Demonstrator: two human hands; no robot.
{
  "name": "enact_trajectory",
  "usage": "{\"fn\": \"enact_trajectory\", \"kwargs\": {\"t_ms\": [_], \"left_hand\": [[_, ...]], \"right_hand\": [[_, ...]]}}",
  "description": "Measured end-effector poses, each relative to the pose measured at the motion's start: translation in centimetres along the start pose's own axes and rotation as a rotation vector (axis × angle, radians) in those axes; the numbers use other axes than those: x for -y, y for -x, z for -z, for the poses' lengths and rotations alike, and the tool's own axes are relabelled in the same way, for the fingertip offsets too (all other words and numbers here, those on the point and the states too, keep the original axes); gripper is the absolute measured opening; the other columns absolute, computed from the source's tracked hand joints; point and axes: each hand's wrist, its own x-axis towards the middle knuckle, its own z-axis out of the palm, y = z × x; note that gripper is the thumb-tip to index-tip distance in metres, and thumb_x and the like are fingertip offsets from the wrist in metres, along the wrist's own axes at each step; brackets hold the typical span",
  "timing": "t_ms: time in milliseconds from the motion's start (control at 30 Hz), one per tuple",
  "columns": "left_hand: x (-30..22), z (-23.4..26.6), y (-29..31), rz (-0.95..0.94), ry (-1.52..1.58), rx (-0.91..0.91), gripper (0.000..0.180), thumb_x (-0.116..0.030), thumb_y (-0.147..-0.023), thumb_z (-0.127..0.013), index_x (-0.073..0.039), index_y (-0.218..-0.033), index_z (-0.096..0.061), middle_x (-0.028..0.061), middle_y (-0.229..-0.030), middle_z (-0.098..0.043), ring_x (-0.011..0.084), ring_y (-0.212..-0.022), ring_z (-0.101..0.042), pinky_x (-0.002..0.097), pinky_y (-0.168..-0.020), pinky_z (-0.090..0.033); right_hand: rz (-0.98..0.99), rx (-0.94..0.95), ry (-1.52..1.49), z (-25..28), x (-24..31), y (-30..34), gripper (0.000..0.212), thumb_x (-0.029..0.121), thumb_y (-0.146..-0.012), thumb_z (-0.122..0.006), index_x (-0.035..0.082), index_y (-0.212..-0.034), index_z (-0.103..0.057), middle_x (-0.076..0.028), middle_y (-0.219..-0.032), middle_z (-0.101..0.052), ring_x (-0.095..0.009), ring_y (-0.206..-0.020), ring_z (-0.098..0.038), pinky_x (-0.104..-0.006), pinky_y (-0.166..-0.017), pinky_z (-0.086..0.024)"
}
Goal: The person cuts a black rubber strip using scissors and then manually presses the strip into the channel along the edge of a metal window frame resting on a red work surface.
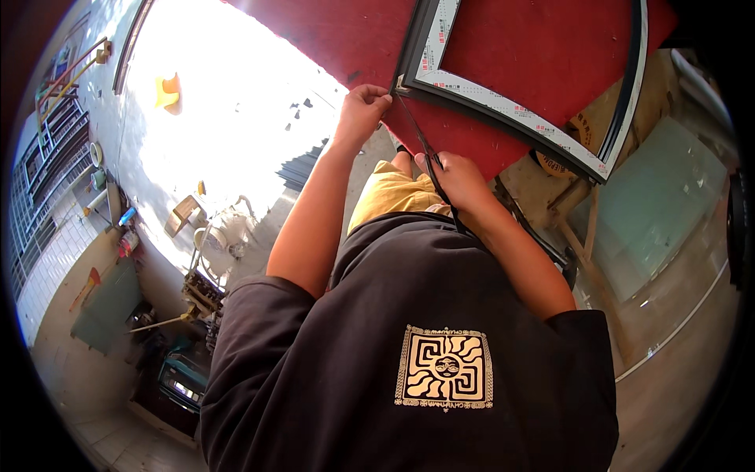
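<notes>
A dark window frame [503, 115] with white printed protective film lies on the red-covered table [338, 35]. My left hand [364, 112] is at the frame's near left corner, thumb and fingertips pinched on the end of a thin black rubber strip [419, 134]. From there the strip runs taut and slanting down to my right hand [458, 179], whose fingers are closed around it. Below the right hand, its loose length hangs against my black shirt. The exact contact between strip and frame corner is too small to make out.
Under the frame's right side are rolls of printed tape [557, 164]. A pale glass sheet [661, 204] leans at the right. To the left stand an orange stool [167, 92] and a wooden block [182, 215]. Dark bars [303, 167] lie on the floor.
</notes>
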Motion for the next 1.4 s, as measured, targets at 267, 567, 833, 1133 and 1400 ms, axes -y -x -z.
{"fn": "enact_trajectory", "kwargs": {"t_ms": [267,567,833,1133,1400], "left_hand": [[1.7,-0.1,-0.7,-0.218,-0.245,-0.13,0.028,-0.014,-0.094,-0.082,-0.004,-0.121,-0.082,0.0138,-0.102,-0.078,0.0277,-0.094,-0.075,0.0412,-0.088,-0.06],[-0.5,1.6,-1.9,-0.367,-0.569,-0.138,0.021,-0.011,-0.096,-0.079,-0.016,-0.115,-0.087,0.0129,-0.11,-0.073,0.0352,-0.115,-0.07,0.047,-0.103,-0.055],[0.4,2.7,-3.1,-0.5,-0.558,-0.07,0.023,-0.006,-0.096,-0.077,-0.015,-0.115,-0.086,0.0083,-0.11,-0.069,0.0322,-0.116,-0.065,0.0445,-0.106,-0.053],[1.0,2.3,-2.8,-0.501,-0.541,-0.104,0.025,-0.004,-0.096,-0.076,-0.016,-0.116,-0.086,0.0068,-0.116,-0.069,0.0315,-0.118,-0.063,0.0446,-0.108,-0.051],[1.1,2.2,-2.9,-0.509,-0.546,-0.118,0.025,-0.004,-0.095,-0.077,-0.016,-0.115,-0.086,0.0066,-0.116,-0.07,0.0312,-0.118,-0.064,0.0444,-0.109,-0.051]], "right_hand": [[-0.056,0.238,-0.344,4.0,0.5,2.2,0.065,0.066,-0.111,-0.059,0.006,-0.091,-0.066,-0.001,-0.072,-0.061,-0.012,-0.06,-0.06,-0.0306,-0.057,-0.047],[-0.137,0.494,-0.545,7.1,-0.4,-1.1,0.064,0.067,-0.112,-0.057,0.007,-0.093,-0.065,0.002,-0.069,-0.051,-0.01,-0.056,-0.051,-0.0275,-0.055,-0.042],[-0.14,0.566,-0.543,7.3,-0.4,-3.9,0.067,0.072,-0.108,-0.061,0.008,-0.09,-0.066,0.002,-0.069,-0.054,-0.011,-0.057,-0.054,-0.0268,-0.055,-0.042],[-0.131,0.582,-0.53,7.7,-0.5,-4.9,0.07,0.074,-0.107,-0.06,0.007,-0.089,-0.066,0.002,-0.066,-0.052,-0.01,-0.054,-0.051,-0.0269,-0.054,-0.041],[-0.087,0.547,-0.455,7.7,-0.6,-5.2,0.07,0.073,-0.108,-0.059,0.006,-0.088,-0.066,0.002,-0.066,-0.051,-0.01,-0.054,-0.05,-0.0267,-0.054,-0.039]]}}
